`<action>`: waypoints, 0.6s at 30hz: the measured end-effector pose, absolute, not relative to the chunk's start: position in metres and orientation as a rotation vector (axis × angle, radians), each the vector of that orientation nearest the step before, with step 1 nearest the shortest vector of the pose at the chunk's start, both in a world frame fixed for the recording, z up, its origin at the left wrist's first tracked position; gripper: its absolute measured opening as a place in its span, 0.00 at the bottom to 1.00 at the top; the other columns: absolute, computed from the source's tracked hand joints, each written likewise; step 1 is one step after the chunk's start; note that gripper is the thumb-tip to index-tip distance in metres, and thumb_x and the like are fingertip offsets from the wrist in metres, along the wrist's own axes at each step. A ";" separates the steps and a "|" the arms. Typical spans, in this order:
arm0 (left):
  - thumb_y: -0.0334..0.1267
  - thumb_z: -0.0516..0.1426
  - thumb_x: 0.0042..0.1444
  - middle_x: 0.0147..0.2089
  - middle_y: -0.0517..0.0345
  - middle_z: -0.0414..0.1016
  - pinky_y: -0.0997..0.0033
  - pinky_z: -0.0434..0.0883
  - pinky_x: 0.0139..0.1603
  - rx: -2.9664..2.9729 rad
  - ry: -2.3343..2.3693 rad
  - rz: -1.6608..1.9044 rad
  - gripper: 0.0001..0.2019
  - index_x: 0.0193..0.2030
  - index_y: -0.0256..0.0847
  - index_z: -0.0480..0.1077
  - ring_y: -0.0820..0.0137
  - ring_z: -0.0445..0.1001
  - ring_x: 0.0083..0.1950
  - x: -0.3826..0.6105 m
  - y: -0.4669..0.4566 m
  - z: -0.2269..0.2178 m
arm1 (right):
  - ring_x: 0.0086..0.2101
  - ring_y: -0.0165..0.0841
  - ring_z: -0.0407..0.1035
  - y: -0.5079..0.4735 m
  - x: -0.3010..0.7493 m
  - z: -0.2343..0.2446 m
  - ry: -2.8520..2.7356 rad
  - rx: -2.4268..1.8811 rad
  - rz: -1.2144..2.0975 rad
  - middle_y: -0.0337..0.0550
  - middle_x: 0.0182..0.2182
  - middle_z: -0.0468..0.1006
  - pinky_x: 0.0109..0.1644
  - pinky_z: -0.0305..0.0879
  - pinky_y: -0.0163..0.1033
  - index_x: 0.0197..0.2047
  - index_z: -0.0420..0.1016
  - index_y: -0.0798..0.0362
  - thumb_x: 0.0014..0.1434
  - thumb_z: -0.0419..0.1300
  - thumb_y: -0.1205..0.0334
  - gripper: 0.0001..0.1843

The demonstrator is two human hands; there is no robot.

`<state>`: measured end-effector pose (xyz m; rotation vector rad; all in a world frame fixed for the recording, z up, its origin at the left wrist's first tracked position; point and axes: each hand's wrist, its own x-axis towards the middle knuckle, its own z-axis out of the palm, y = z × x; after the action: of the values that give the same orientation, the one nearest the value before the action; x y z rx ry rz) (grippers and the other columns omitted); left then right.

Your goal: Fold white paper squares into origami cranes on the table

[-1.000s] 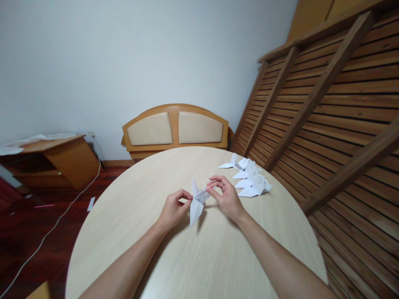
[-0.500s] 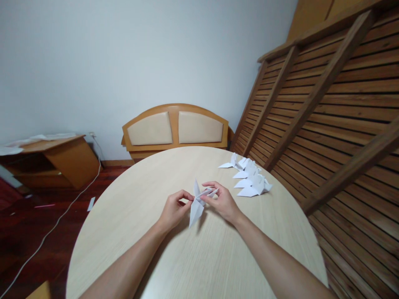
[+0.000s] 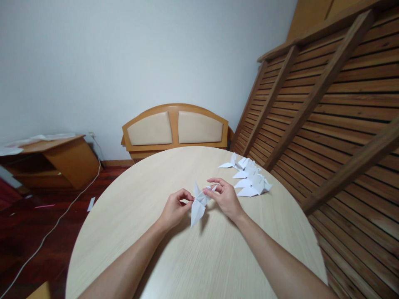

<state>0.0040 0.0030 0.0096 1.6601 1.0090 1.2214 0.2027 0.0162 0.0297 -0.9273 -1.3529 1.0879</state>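
Observation:
A folded white paper crane (image 3: 197, 205) hangs just above the round pale wooden table (image 3: 156, 249), held between both hands. My left hand (image 3: 173, 209) pinches its left side between thumb and fingertips. My right hand (image 3: 225, 198) pinches a thin point on its right side, the other fingers curled above. One wing points down toward the table and another point sticks up between the hands.
Several finished white paper cranes (image 3: 249, 176) lie in a cluster at the table's right. A padded wooden headboard (image 3: 175, 128) stands behind the table. A slatted wooden frame (image 3: 327, 124) leans along the right. A low wooden cabinet (image 3: 52, 160) and a white cable (image 3: 56, 224) are at left.
My right hand slid along the crane's right point and back, and its fingers now pinch nearer the body. The left hand has kept its pinch and barely moved.

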 end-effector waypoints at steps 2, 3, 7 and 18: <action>0.39 0.62 0.53 0.33 0.55 0.77 0.76 0.71 0.32 1.641 1.003 1.225 0.08 0.31 0.38 0.69 0.70 0.75 0.36 0.004 0.003 0.010 | 0.37 0.41 0.80 0.017 0.204 0.030 -1.350 -0.917 1.099 0.40 0.28 0.82 0.47 0.71 0.45 0.48 0.72 0.53 0.46 0.73 0.51 0.29; 0.39 0.62 0.53 0.33 0.55 0.77 0.75 0.71 0.32 1.631 1.000 1.225 0.08 0.31 0.38 0.69 0.69 0.75 0.36 0.005 0.003 0.011 | 0.37 0.41 0.80 0.017 0.204 0.030 -1.349 -0.915 1.101 0.40 0.28 0.82 0.47 0.71 0.45 0.49 0.71 0.53 0.46 0.73 0.51 0.29; 0.39 0.63 0.52 0.33 0.54 0.77 0.75 0.71 0.32 1.604 0.990 1.213 0.09 0.30 0.39 0.67 0.69 0.75 0.35 0.005 0.002 0.012 | 0.37 0.41 0.80 0.016 0.205 0.033 -1.342 -0.905 1.095 0.39 0.27 0.82 0.48 0.71 0.46 0.50 0.71 0.53 0.46 0.74 0.52 0.30; 0.43 0.64 0.51 0.33 0.53 0.78 0.74 0.71 0.32 1.558 0.990 1.199 0.13 0.29 0.39 0.66 0.69 0.76 0.35 0.005 -0.001 0.017 | 0.40 0.42 0.80 0.013 0.210 0.037 -1.390 -0.868 1.111 0.45 0.32 0.85 0.53 0.70 0.49 0.50 0.74 0.53 0.50 0.72 0.49 0.28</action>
<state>0.0047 -0.0010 0.0168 1.5576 0.9901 1.1989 0.2098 0.0128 0.0371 -0.8679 -1.3896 1.1110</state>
